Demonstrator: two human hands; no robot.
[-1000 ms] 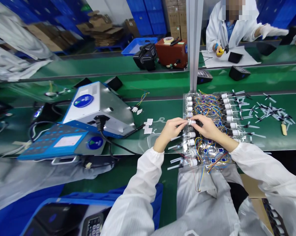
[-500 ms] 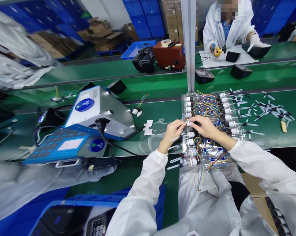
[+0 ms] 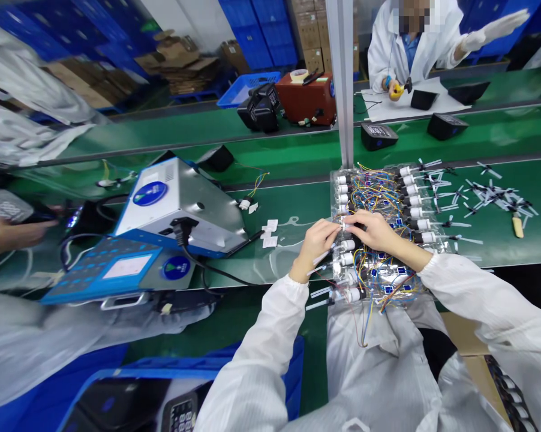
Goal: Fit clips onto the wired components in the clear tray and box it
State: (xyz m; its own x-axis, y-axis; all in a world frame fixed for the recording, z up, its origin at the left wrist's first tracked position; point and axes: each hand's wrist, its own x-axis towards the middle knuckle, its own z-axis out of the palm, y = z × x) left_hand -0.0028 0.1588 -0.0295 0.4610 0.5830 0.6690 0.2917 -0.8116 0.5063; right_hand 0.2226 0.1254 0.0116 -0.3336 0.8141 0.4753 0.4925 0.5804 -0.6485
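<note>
My left hand (image 3: 319, 241) and my right hand (image 3: 373, 230) meet over the left row of a clear plastic tray (image 3: 334, 223). Fingertips of both pinch one small white cylindrical part (image 3: 343, 227), mostly covered by the fingers. Similar white cylinders with black ends (image 3: 352, 294) line the tray's left and right sides. Thin coloured wires (image 3: 373, 191) and small blue circuit boards (image 3: 402, 270) lie between the two rows. Black pieces with pale blade-like strips (image 3: 319, 304) stick out from several of the cylinders.
Loose black-and-pale bladed pieces (image 3: 499, 195) are heaped right of the tray, beside a yellowish stub (image 3: 517, 227). White labels (image 3: 269, 234) and a blue-and-silver machine (image 3: 185, 204) are on the left. A metal post (image 3: 342, 90) rises behind the tray. Across the belt sits a co-worker (image 3: 414, 54).
My hands keep their pinch at nearly the same spot. The co-worker across has raised a gloved hand off a black device. At far left, another person's hand has appeared holding a dark device.
</note>
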